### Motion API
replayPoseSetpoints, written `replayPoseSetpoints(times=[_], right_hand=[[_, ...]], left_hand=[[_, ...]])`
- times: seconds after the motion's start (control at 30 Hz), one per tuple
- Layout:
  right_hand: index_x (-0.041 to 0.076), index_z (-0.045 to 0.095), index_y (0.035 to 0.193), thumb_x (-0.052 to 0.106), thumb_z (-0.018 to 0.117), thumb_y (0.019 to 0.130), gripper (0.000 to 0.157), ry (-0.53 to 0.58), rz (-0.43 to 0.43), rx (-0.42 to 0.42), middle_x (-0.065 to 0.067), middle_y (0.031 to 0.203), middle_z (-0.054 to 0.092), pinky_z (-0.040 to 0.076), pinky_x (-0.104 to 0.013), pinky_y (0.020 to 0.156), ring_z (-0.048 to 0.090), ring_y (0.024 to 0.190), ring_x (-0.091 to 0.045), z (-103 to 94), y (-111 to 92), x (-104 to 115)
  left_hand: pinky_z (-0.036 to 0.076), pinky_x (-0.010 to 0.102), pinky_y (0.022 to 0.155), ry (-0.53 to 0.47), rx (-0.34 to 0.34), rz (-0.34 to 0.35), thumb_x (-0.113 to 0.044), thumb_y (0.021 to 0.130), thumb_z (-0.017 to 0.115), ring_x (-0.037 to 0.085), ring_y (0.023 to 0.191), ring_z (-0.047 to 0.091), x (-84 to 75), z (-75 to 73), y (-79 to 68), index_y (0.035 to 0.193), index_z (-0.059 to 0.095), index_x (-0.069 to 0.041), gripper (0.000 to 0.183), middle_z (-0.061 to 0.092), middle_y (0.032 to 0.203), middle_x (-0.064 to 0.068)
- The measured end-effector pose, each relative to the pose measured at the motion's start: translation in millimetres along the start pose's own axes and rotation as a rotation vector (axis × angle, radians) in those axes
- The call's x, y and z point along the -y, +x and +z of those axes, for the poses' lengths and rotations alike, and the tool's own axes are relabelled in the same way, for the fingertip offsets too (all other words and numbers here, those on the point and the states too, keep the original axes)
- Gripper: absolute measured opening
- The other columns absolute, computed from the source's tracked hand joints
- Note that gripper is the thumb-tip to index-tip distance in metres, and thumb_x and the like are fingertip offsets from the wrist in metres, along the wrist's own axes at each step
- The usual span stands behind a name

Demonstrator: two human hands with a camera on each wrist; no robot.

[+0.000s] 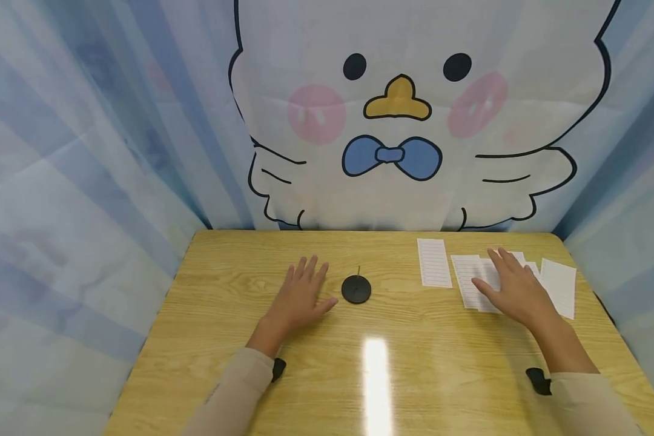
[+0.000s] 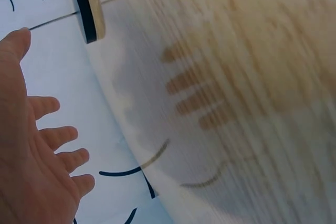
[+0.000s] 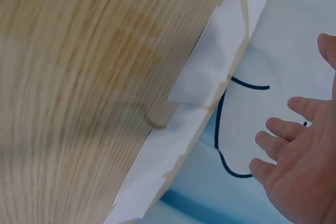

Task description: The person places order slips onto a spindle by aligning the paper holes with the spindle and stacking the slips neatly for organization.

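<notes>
The left hand [image 1: 297, 298] hangs over the left part of the bench [image 1: 316, 393], fingers spread wide and holding nothing, its thumb near a black disc [image 1: 356, 291]. The disc lies flat toward the middle of the bench, just right of that hand, with a thin rod [image 1: 359, 270] rising upright from it. On the right, the right hand [image 1: 515, 292] hangs above an overlapping group of lined cards [image 1: 465, 282], fingers likewise apart and gripping nothing; its wrist view shows it clear of them. A single lined card [image 1: 435, 263] lies just left of the group, near the far edge, and a white card [image 1: 560, 281] lies at the far right; that one looks blank, though its surface is hard to read from here. Beyond the bench hangs a pale blue curtain [image 1: 392, 203] printed with a cartoon bird wearing a blue bow tie.
</notes>
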State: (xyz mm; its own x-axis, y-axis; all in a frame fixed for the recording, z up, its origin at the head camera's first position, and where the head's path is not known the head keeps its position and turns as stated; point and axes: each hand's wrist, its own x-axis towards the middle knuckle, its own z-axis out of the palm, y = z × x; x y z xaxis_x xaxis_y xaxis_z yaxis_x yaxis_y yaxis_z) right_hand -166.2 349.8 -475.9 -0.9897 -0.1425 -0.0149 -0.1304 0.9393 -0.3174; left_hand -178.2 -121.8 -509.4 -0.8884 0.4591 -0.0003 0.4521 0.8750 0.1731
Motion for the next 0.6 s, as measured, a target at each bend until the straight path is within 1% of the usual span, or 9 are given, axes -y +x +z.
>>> replayPoseSetpoints(times=[0.2, 0.4, 0.6], right_hand=[[-0.009, 0.023, 0.159, 0.057, 0.048, 0.105, 0.089, -0.042, 0.016, 0.011, -0.041, 0.160, 0.021, 0.016, -0.077, 0.113, 0.022, 0.147, -0.059, -2.6, -6, -18], [-0.010, 0.025, 0.158, 0.058, 0.048, 0.104, 0.089, -0.059, 0.045, 0.020, -0.041, 0.159, 0.022, 0.019, -0.078, 0.110, 0.024, 0.144, -0.061, -4.8, -9, -37], [-0.008, 0.021, 0.160, 0.057, 0.050, 0.104, 0.091, -0.054, 0.084, 0.032, -0.041, 0.159, 0.021, 0.025, -0.078, 0.106, 0.027, 0.138, -0.065, -9.7, -15, -52]], left_hand=[[0.021, 0.061, 0.124, 0.008, -0.003, 0.030, -0.064, 0.103, 0.044, 0.042, 0.157, 0.020, -7.3, 5.8, 3.3, 0.165, 0.025, -0.013, 0.082, 0.022, 0.170, 0.020], [0.020, 0.059, 0.126, -0.018, 0.015, 0.042, -0.064, 0.103, 0.046, 0.041, 0.158, 0.019, -11.0, 13.0, 8.0, 0.165, 0.025, -0.014, 0.082, 0.021, 0.171, 0.017], [0.021, 0.056, 0.126, -0.028, 0.021, 0.055, -0.062, 0.103, 0.048, 0.040, 0.157, 0.021, -17.5, 15.5, 12.2, 0.165, 0.025, -0.014, 0.082, 0.024, 0.170, 0.017]])
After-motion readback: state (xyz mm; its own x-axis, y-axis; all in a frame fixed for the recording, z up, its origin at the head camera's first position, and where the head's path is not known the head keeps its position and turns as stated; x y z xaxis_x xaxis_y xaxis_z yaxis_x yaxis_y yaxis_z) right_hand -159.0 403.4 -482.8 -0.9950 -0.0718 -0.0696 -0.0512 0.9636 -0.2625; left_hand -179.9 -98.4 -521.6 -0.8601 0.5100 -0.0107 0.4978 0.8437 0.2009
